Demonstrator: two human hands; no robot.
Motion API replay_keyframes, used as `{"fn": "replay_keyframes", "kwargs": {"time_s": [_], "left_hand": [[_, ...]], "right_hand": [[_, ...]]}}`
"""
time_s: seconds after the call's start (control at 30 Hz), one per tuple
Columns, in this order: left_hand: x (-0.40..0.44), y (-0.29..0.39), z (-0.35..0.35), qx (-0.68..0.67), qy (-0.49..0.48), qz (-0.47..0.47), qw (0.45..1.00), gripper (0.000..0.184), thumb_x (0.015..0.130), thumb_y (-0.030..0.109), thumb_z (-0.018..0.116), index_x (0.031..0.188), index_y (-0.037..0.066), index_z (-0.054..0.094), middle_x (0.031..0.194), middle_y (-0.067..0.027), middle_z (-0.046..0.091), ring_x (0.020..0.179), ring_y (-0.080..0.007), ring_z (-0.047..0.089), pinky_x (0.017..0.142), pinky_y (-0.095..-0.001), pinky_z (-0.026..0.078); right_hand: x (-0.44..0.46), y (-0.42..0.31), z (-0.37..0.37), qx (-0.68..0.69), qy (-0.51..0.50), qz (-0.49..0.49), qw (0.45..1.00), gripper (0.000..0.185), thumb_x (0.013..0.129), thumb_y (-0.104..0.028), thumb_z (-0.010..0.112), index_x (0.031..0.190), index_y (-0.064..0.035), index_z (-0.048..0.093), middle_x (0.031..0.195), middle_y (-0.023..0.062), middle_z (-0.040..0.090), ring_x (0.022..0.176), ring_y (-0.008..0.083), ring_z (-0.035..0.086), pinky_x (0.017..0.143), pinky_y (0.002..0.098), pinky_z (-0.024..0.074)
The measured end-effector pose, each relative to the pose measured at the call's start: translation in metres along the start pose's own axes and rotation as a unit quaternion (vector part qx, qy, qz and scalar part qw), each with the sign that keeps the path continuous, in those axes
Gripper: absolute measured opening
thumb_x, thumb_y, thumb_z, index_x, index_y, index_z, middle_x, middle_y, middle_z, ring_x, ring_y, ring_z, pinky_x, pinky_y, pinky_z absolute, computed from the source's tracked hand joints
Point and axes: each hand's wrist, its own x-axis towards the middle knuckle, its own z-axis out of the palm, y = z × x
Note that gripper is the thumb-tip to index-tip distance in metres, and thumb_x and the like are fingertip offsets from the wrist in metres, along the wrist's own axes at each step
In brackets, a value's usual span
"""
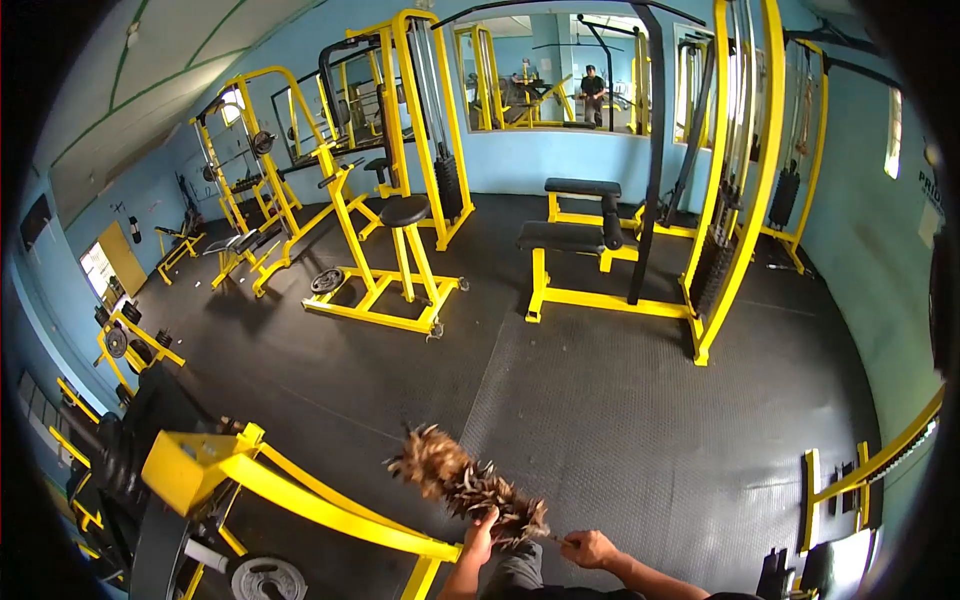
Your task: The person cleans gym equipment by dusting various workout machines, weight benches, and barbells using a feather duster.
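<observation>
A brown feather duster [468, 488] lies slantwise in front of my body, its bushy tip pointing up and to the left. My right hand [592, 549] is closed around its thin handle at the lower right end. At the feathers, my left hand [478, 540] has its thumb raised against them and seems to grip them from below; its other fingers are mostly hidden. Just left of that hand is the yellow frame [330, 510] of a gym machine, with a grey weight plate [268, 578] low on it.
Ahead stand a yellow machine with a round black seat [405, 210] and a cable machine with a padded bench [560, 237]. A dumbbell rack [135, 340] is at left, another yellow frame [860, 480] at lower right. Black textured matting [640, 400] covers the floor. A wall mirror [550, 75] reflects a person.
</observation>
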Motion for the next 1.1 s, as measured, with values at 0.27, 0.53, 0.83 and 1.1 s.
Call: {"fn": "replay_keyframes", "kwargs": {"time_s": [0.27,0.53,0.83,1.1], "left_hand": [[0.086,0.148,0.025,-0.08,-0.073,0.169,0.98,0.029,0.081,0.018,0.064,0.106,0.004,0.063,0.102,-0.0038,0.064,0.089,-0.0161,0.061,0.078,-0.0304,0.049],[0.103,0.269,-0.014,0.107,0.071,0.36,0.924,0.035,0.087,0.027,0.061,0.113,0.004,0.06,0.109,-0.0037,0.062,0.098,-0.0143,0.055,0.088,-0.0311,0.044],[0.105,0.361,-0.12,-0.081,0.43,0.414,0.798,0.065,0.084,0.025,0.064,0.135,0.003,0.029,0.121,-0.0159,0.046,0.102,-0.0218,0.051,0.087,-0.0342,0.043],[0.057,0.419,-0.155,-0.052,0.72,0.523,0.453,0.059,0.079,0.011,0.063,0.13,0.003,0.034,0.11,-0.009,0.046,0.098,-0.0186,0.048,0.083,-0.0324,0.041]], "right_hand": [[0.156,-0.081,-0.053,-0.061,-0.122,-0.157,0.978,0.034,0.081,-0.038,0.06,0.095,-0.0072,0.063,0.092,0.0158,0.064,0.085,0.0323,0.061,0.074,0.041,0.0481],[0.306,-0.165,-0.072,0.105,-0.305,-0.011,0.947,0.027,0.087,-0.027,0.059,0.089,-0.0006,0.06,0.068,0.0068,0.061,0.057,0.0156,0.058,0.057,0.032,0.0489],[0.457,-0.396,-0.039,-0.097,-0.247,-0.428,0.864,0.031,0.092,-0.02,0.049,0.113,0.0006,0.058,0.065,0.0058,0.054,0.057,0.014,0.048,0.054,0.0286,0.0395],[0.485,-0.633,0.041,-0.183,-0.309,-0.714,0.601,0.031,0.086,-0.012,0.054,0.116,-0.0069,0.058,0.091,0.0164,0.065,0.079,0.0287,0.064,0.07,0.0354,0.0507]]}}
